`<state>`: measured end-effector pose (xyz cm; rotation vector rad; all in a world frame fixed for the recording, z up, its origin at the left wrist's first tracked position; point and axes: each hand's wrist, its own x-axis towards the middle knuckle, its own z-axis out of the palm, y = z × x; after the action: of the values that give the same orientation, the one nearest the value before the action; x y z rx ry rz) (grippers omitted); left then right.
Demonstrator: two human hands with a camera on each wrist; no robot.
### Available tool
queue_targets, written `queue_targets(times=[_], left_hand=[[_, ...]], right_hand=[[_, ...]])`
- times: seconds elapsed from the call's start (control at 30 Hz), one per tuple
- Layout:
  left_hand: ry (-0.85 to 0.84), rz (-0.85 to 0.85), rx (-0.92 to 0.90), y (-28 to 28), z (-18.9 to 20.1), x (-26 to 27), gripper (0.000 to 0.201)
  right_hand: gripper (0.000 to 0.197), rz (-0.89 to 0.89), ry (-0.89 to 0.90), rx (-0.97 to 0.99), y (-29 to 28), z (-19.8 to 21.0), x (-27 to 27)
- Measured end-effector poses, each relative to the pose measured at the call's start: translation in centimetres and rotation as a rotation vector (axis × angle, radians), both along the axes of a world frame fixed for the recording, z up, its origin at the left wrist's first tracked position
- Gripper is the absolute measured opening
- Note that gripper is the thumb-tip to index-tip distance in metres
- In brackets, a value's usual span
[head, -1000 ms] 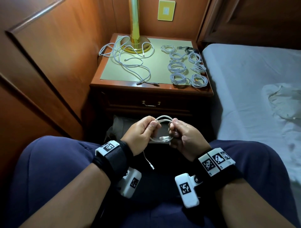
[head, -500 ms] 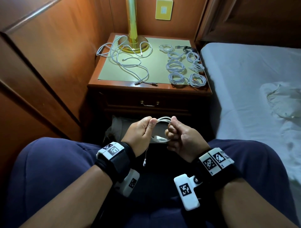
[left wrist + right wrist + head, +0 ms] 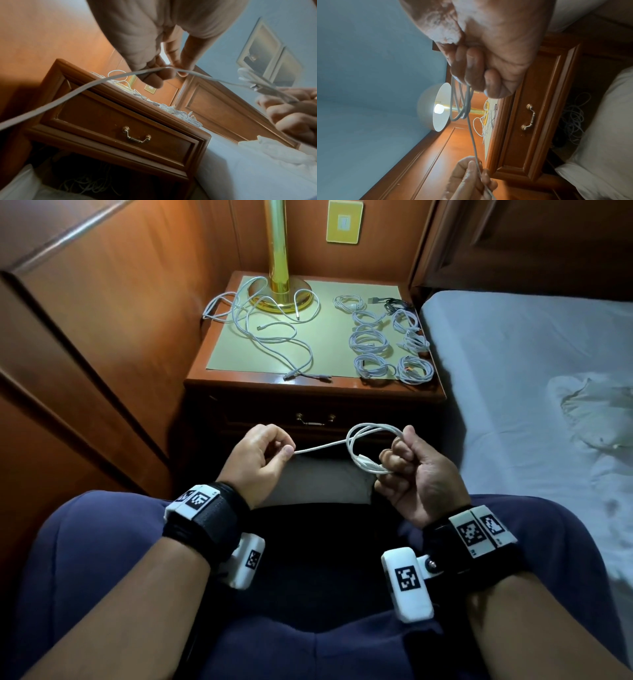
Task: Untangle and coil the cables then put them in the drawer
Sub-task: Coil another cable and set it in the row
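Fingers [image 3: 394, 455] of the right hand [image 3: 416, 470] grip the coiled loops of a white cable [image 3: 368, 446] over the lap; left hand [image 3: 257, 458] pinches its free tail taut. Light and floppy, probably springs open, so hold where the loops cross. Drawer [image 3: 315, 419] shut.

Hands now apart: left hand [image 3: 257, 457] pinching white cable [image 3: 322, 446] pulled taut from right hand's [image 3: 416, 470] coil.

A bedroom is seen: a white-sheeted bed [image 3: 513, 364] is set beside a wooden nightstand [image 3: 308, 392], a brass lamp [image 3: 279, 251] stood on it, wood-panelled walls [image 3: 120, 320] behind.
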<state>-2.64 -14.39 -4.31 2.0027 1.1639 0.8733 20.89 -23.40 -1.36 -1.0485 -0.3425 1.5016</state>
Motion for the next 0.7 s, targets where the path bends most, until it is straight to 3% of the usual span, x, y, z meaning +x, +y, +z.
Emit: queue_targets(times=[0.1,0.23,0.53,0.7], left_hand=[[-0.001,-0.028,-0.013,-0.3,-0.2,0.2,0.023],[-0.174,-0.048,-0.204,-1.4,-0.4,1.4,0.029],[-0.567,-0.084,-0.618,-3.6,0.4,3.6,0.007],[-0.771,-0.071,-0.893,-3.6,1.2,3.5,0.024]], right_hand=[[0.050,0.054,0.028,0.005,-0.1,-0.1,-0.6],[0.049,0.107,0.009,0.000,-0.2,-0.3,-1.4],[0.047,0.209,-0.080,-0.016,-0.5,-1.0,-2.6],[0.049,0.157,-0.232,-0.026,-0.1,-1.2,-3.0]])
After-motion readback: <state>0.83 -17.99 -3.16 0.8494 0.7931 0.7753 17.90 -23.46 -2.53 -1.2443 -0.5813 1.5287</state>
